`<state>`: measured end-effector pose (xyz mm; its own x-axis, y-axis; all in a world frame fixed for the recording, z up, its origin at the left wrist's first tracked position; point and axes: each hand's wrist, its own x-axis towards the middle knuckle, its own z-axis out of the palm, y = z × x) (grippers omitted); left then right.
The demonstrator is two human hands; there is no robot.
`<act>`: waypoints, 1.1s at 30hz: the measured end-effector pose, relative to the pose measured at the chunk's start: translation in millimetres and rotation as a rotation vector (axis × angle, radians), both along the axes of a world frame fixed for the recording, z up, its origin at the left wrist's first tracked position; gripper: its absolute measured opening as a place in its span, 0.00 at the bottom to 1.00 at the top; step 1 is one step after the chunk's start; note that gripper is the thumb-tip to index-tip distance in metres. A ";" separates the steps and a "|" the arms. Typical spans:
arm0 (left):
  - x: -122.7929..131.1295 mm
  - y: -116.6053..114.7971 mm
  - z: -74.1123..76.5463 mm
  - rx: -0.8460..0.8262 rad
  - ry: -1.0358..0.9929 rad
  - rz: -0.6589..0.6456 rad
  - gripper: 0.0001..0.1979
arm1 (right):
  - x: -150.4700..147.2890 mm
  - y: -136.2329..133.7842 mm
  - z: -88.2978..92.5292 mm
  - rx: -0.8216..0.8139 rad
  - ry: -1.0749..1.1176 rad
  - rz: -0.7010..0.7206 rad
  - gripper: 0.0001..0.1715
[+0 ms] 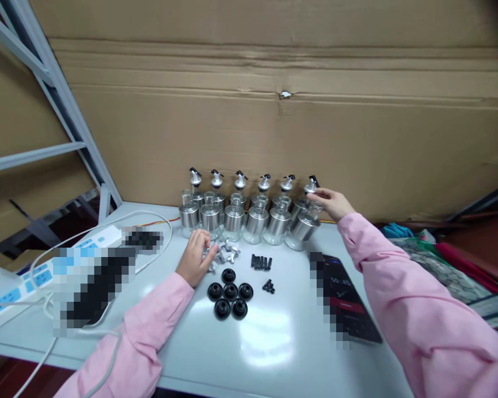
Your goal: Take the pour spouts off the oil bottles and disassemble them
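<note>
Two rows of glass bottles with steel collars stand at the back of the white table (274,342). The rear bottles carry pourer spouts. My right hand (331,202) pinches the spout top of the rightmost rear bottle (309,193). My left hand (196,257) rests on the table with fingers curled on a small heap of silver pourer parts (226,253). Just in front of it lie several black round caps (230,292), a row of small black stoppers (261,262) and a few tiny black bits (268,286).
A phone with a timer display (346,298) lies at the right of the parts. White power strips (20,282) and cables (108,232) occupy the left side. A cardboard wall (274,110) stands behind the bottles, and a metal shelf frame (62,105) rises at left.
</note>
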<state>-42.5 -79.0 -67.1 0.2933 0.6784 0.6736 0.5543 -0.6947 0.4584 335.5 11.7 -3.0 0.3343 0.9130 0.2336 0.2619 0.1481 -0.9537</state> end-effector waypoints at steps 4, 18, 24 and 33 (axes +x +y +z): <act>1.3 -0.7 0.4 -0.005 -0.037 -0.007 0.08 | 2.8 1.6 -0.5 0.120 0.040 -0.086 0.22; 24.5 -9.9 19.1 0.217 -0.268 -0.017 0.07 | -82.9 -128.0 45.0 1.017 -0.188 -0.547 0.18; 29.1 -23.4 17.0 0.326 -0.242 -0.129 0.08 | -136.1 -150.3 -6.6 0.932 -0.411 -0.283 0.21; 35.8 -42.0 21.5 0.367 -0.010 -0.268 0.26 | -138.9 -158.4 -22.4 0.894 -0.900 0.072 0.19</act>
